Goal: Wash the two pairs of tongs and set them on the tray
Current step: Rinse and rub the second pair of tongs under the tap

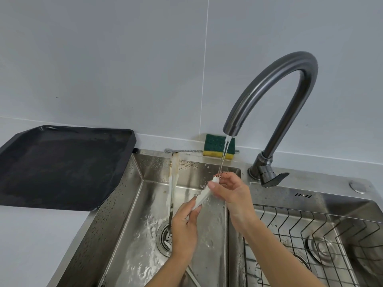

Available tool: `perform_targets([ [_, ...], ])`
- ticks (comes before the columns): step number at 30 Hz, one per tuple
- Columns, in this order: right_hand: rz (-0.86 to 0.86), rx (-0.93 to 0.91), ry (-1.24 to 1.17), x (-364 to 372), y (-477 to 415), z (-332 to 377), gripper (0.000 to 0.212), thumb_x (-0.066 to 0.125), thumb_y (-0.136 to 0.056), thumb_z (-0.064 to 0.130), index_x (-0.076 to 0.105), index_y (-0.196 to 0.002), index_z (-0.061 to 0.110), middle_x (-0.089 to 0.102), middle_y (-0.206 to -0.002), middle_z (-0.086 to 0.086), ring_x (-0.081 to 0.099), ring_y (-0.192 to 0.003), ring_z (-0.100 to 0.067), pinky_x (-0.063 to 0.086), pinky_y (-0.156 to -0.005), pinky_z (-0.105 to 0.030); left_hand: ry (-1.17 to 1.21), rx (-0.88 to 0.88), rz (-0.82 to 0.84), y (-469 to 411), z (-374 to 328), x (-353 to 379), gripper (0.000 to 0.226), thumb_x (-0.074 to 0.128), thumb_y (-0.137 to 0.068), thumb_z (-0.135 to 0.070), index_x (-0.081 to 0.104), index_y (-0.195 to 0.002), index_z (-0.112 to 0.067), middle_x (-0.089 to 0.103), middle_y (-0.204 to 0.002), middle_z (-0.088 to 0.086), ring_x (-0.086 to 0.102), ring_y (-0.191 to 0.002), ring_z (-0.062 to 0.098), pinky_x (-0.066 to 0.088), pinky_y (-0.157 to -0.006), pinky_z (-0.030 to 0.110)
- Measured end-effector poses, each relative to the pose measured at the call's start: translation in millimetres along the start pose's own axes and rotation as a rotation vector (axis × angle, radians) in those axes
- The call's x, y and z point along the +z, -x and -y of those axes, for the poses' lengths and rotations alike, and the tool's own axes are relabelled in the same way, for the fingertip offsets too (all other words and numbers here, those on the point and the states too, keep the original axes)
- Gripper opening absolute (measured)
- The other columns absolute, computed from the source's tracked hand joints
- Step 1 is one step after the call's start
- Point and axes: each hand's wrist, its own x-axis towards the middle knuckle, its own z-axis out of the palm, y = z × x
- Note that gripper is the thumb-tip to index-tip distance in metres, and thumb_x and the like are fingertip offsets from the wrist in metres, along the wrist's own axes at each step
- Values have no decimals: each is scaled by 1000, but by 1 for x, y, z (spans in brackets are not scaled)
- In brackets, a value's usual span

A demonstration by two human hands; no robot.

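First tongs (202,196) pinched by left hand (184,226) and right hand (229,188), rinsed under stream; second pair (173,183) unwashed at 10 o'clock; scrubbing likely needed next

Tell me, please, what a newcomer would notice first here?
Both hands, left hand and right hand, hold white tongs under the running tap over the left sink basin. A second pair of tongs leans in that basin, and a dark tray sits at the left.
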Motion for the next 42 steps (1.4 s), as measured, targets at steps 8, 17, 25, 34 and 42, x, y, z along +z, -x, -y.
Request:
perform_targets([
  [8, 65, 93, -256, -7, -2, -1, 16, 67, -69, 25, 67, -68, 9, 64, -68, -5, 60, -70, -22, 49, -72, -33, -75, 43, -17, 4, 5, -1, 44, 54, -87, 10, 64, -101, -31, 70, -87, -21, 61, -85, -15, 43, -79, 0],
  [17, 172, 233, -261, -4, -3, 6, 15, 58, -83, 12, 63, -88, -2, 71, -89, -14, 66, -87, -25, 55, -76, -34, -281, 254, -87, -7, 17, -12, 57, 59, -84, 9, 61, -108, -42, 64, -97, -33, 61, -92, -1, 47, -87, 19],
  [25, 33, 218, -222, 5, -8, 13, 17, 53, -88, 3, 70, -89, 9, 74, -87, -7, 69, -86, -18, 53, -83, -34, -149, 161, -79, -5, 22, -11, 48, 56, -86, 10, 65, -106, -33, 65, -86, -30, 60, -82, -7, 43, -78, 4],
  [34, -16, 207, 10, 5, -6, 7, 25, 53, -91, 29, 73, -89, 15, 72, -102, 5, 61, -106, -14, 46, -94, -38, -209, 183, -47, -3, 22, -17, 68, 57, -88, 2, 60, -99, -65, 65, -92, -28, 61, -89, 6, 46, -85, 23],
  [42, 201, 353, -322, -10, -7, 6, 25, 70, -73, 17, 68, -92, 2, 68, -94, -13, 66, -87, -24, 58, -78, -40, -467, 399, -124, -16, 29, -17, 56, 61, -85, 4, 58, -116, -42, 58, -103, -29, 58, -91, 13, 35, -96, 16],
])
